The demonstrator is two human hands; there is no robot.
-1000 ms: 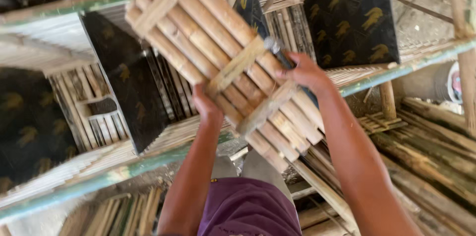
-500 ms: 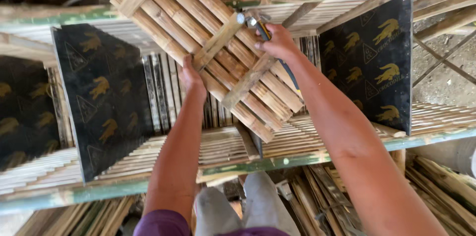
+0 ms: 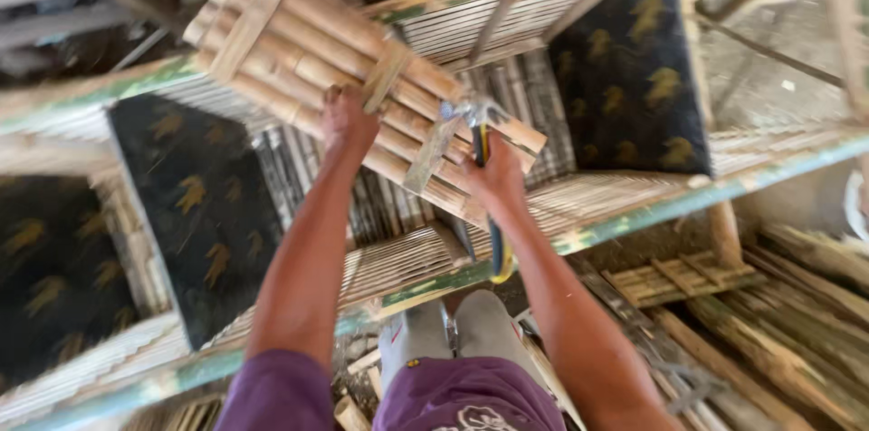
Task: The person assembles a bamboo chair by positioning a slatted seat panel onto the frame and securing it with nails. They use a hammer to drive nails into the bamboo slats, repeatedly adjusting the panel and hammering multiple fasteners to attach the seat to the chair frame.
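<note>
I hold a panel of bamboo poles (image 3: 299, 42), joined by flat cross slats, up in front of me with both hands. My left hand (image 3: 348, 119) grips the panel's near edge close to its middle slat. My right hand (image 3: 493, 176) presses against the panel's lower right end and also clasps a claw hammer (image 3: 482, 137) with a blue and yellow handle that hangs down past my wrist. The panel is tilted, its far end up to the left. It hovers over a long bamboo-slat frame (image 3: 579, 205) with green-painted rails.
Black cushions with gold bird prints (image 3: 195, 205) (image 3: 629, 78) stand as dividers in the frame. Loose bamboo poles and slat pieces (image 3: 769, 304) lie on the ground at right. My legs in grey trousers (image 3: 448, 331) stand below.
The panel has swung leftward and flattened out. My right hand has slid down to its lower end, with the hammer now in plain sight. The view has shifted right.
</note>
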